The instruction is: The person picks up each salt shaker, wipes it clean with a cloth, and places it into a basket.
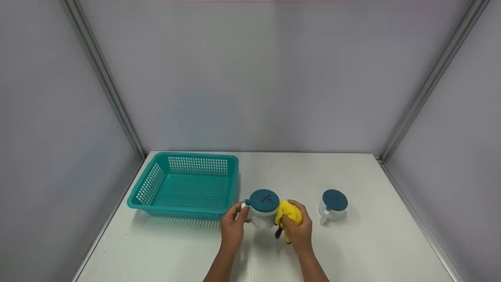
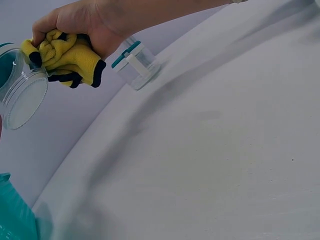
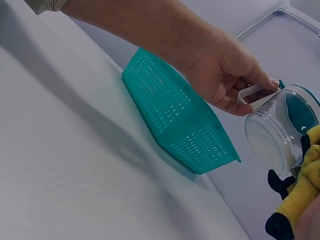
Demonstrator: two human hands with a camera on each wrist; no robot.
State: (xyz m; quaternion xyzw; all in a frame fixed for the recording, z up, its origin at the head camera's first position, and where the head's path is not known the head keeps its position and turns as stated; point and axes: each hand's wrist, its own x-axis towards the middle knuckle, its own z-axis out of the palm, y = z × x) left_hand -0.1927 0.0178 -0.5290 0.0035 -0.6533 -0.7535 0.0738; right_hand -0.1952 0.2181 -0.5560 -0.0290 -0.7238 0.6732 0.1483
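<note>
My left hand (image 1: 233,227) grips the white handle of a clear jar (image 1: 263,220) with a blue lid (image 1: 264,200). In the right wrist view the jar (image 3: 270,135) is raised off the table and tilted, its base showing. My right hand (image 1: 299,227) holds a bunched yellow cloth (image 1: 289,214) with black edges against the jar's right side. The left wrist view shows the cloth (image 2: 70,57) crumpled under the right hand's fingers, next to the jar's wall. A second lidded jar (image 1: 332,205) with a white handle stands to the right of my right hand.
A teal perforated basket (image 1: 184,211) sits on the white table (image 1: 176,250) at the left, close beyond my left hand. Grey panels (image 1: 235,78) enclose the table at the back and both sides.
</note>
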